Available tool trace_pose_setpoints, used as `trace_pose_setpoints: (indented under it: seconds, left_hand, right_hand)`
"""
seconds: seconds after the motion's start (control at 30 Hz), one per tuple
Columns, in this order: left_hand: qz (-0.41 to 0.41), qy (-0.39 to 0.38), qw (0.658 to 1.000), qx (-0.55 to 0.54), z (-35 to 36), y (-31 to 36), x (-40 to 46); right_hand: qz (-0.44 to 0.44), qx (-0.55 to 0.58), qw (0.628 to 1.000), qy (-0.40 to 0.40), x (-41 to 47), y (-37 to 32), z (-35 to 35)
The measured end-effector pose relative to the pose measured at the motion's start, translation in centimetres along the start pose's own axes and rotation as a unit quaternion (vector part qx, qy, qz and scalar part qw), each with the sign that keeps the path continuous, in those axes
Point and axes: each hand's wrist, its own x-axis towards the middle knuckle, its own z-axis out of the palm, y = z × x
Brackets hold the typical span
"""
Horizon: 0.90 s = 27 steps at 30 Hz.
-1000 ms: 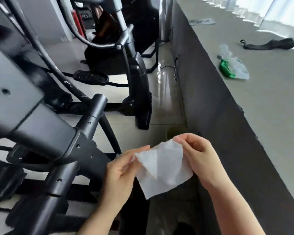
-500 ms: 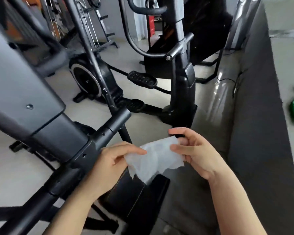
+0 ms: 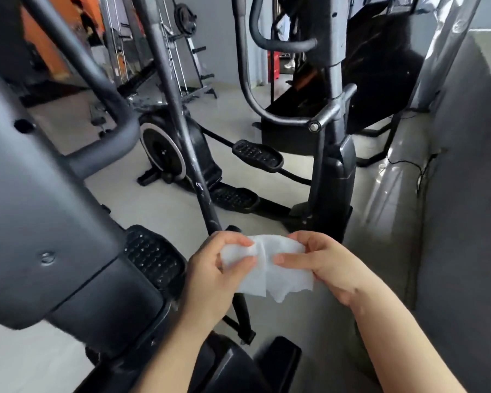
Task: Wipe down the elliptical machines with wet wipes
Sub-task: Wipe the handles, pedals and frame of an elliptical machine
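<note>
thin crumpled wet wipe (image 3: 270, 268): plain white
near elliptical's moulded plastic housing (image 3: 40, 222): dark grey
oval studded foot pedal (image 3: 257, 155): black, dotted tread
round flywheel cover (image 3: 162, 154): black, white rim
smooth tiled floor (image 3: 159, 211): pale grey, glossy
back wall panel (image 3: 44, 38): orange

A weight rack (image 3: 165, 52) with a black plate (image 3: 185, 18) is seen at the far left of the pale floor (image 3: 159, 211). A grey ledge wall (image 3: 462, 194) runs along the floor's right edge, with a black cable (image 3: 408, 163) trailing at its foot. An orange panel (image 3: 44, 49) is seen beyond the rack.
</note>
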Motion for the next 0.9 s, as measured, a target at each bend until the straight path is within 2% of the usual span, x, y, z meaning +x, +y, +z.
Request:
trace_pose_setpoints:
  seconds: [0.07,0.17,0.37,0.43,0.5,0.53,0.6,0.67,0.73,0.77,0.83,0.9]
  left_hand:
    - [-0.006,-0.011,1.000,0.015,-0.3,-0.8,0.8]
    - [-0.032,0.033,0.999,0.007,-0.4,-2.4,2.4]
    - [-0.070,0.148,0.984,0.064,0.3,-5.7,5.3]
    - [-0.073,0.229,0.964,0.117,1.0,-6.8,6.7]
    - [-0.088,0.313,0.925,0.198,2.2,-8.2,7.9]
    - [-0.110,0.345,0.900,0.242,2.9,-8.9,8.4]
    - [-0.135,0.375,0.842,0.364,4.2,-10.2,9.0]
    - [-0.147,0.396,0.783,0.456,4.9,-10.7,9.6]
    - [-0.164,0.428,0.739,0.494,5.2,-10.9,9.7]
    - [-0.168,0.440,0.725,0.502,5.2,-11.0,9.6]
    - [-0.170,0.451,0.711,0.511,5.3,-11.0,9.6]
    - [-0.179,0.452,0.706,0.515,5.4,-11.1,9.8]
  right_hand:
    - [-0.009,0.046,0.999,-0.011,1.9,0.2,-0.7]
    - [-0.003,0.108,0.992,-0.072,5.6,-0.2,-1.8]
    - [0.037,0.069,0.988,-0.135,14.4,-1.6,-2.1]
    - [-0.007,0.048,0.993,-0.105,17.8,-2.5,-2.3]
    - [-0.123,-0.024,0.991,-0.057,21.2,-4.0,-2.6]
    - [-0.196,-0.081,0.975,-0.062,22.7,-4.8,-2.5]
    - [-0.323,-0.205,0.911,-0.158,25.6,-5.3,-1.9]
    - [-0.342,-0.290,0.840,-0.304,28.0,-3.8,-1.1]
    - [-0.301,-0.334,0.771,-0.450,28.9,-1.2,-0.8]
    - [-0.296,-0.346,0.732,-0.507,28.8,0.1,-0.8]
    - [-0.325,-0.354,0.667,-0.569,28.5,2.2,-0.9]
    - [-0.365,-0.361,0.636,-0.576,28.7,3.1,-0.8]
